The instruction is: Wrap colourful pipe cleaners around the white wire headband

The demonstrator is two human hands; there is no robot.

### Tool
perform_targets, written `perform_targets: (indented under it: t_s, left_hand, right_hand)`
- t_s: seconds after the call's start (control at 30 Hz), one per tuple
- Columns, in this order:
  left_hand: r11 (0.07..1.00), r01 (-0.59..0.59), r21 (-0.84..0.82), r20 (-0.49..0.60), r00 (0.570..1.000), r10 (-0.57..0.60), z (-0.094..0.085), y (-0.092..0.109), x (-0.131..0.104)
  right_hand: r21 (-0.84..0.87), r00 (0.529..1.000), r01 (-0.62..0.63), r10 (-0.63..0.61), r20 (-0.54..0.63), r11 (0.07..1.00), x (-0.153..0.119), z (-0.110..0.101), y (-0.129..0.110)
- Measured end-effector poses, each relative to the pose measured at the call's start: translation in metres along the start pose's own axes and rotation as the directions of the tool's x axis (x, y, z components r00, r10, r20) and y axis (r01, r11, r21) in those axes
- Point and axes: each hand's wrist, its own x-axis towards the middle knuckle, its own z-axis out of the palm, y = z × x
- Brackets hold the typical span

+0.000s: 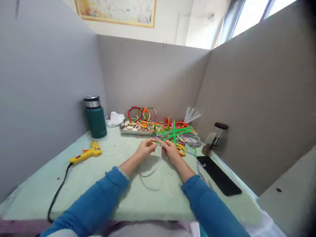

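Possibly left sleeve (93,200) snags cord (60,187), dragging glue gun (95,150); pale stem (160,158), over middle of bench (170,200), could slip if pinch loosens; left hand (146,148) angled inward, fingers curled nearly together, hold unclear; right hand (171,150) mirrors, fingers pinched on stem's far end; coloured pile (176,131) beyond could tangle it

Hands, two: left hand (146,148), right hand (171,151). Pale strand (161,154), one. Yellow glue gun (92,151), one. Green bottle (95,121), one. Metal tray (137,133), one. Upright colored rings (141,114), at least two, overlapping. Fuzzy stems (174,133), many, too tangled to count. Black flat slab (219,176), one. Black-lidded clear container (218,135), one. Framed picture (118,11), one. Counter (118,146), one.
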Motion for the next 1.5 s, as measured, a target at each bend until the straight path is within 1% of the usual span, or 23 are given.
perform_targets:
  t_s: [0.17, 0.27, 0.53, 0.8, 0.87, 1.0, 1.13, 1.23, 1.37, 1.5]
  left_hand:
    - [0.998, 0.024, -0.05, 0.09, 0.996, -0.019, -0.0013, 0.0023, -0.0005]
    - [0.996, 0.059, -0.062, 0.103, 0.993, -0.052, -0.0002, 0.0034, -0.0013]
    - [0.993, 0.08, -0.089, -0.02, 0.996, -0.082, 0.0048, 0.0071, 0.0001]
    - [0.986, 0.105, -0.128, -0.105, 0.987, -0.118, 0.0017, 0.002, 0.0036]
    - [0.982, 0.111, -0.154, -0.09, 0.988, -0.126, 0.0003, 0.0015, 0.0031]
    - [0.971, 0.114, -0.208, 0.003, 0.993, -0.116, -0.0013, 0.0023, 0.0006]
    - [0.975, 0.116, -0.192, 0.093, 0.991, -0.1, -0.0018, 0.0022, -0.0013]
    - [0.975, 0.13, -0.181, 0.123, 0.986, -0.109, -0.002, 0.0023, -0.0021]
    - [0.974, 0.16, -0.161, 0.116, 0.983, -0.143, -0.0011, 0.0035, -0.0025]
    - [0.977, 0.144, -0.156, 0.027, 0.99, -0.141, 0.0007, 0.0027, -0.0004]
  right_hand:
    - [-0.041, 1.0, -0.002, 0.003, 0.02, 0.999, -0.0012, 0.0027, 0.0008]
    - [-0.058, 0.999, -0.011, 0.013, 0.03, 0.998, -0.0031, 0.0044, -0.0014]
    - [-0.014, 1.0, -0.004, 0.005, 0.031, 1.0, -0.0042, 0.0041, -0.0011]
    - [-0.03, 1.0, 0.001, -0.001, 0.006, 1.0, -0.0022, 0.0055, 0.004]
    - [-0.039, 1.0, -0.001, 0.002, 0.005, 0.999, -0.0024, 0.0051, 0.0045]
    - [-0.077, 1.0, -0.013, 0.013, -0.002, 0.997, -0.0033, 0.0043, 0.0028]
    - [-0.149, 1.0, -0.004, 0.004, 0.001, 0.989, -0.0037, 0.0046, 0.0003]
    - [-0.194, 1.0, 0.019, -0.016, 0.015, 0.981, -0.0032, 0.0043, 0.001]
    - [-0.238, 0.998, 0.046, -0.036, 0.046, 0.97, -0.0028, 0.0035, 0.0036]
    - [-0.241, 0.998, 0.049, -0.035, 0.061, 0.969, -0.0039, 0.0042, 0.0025]
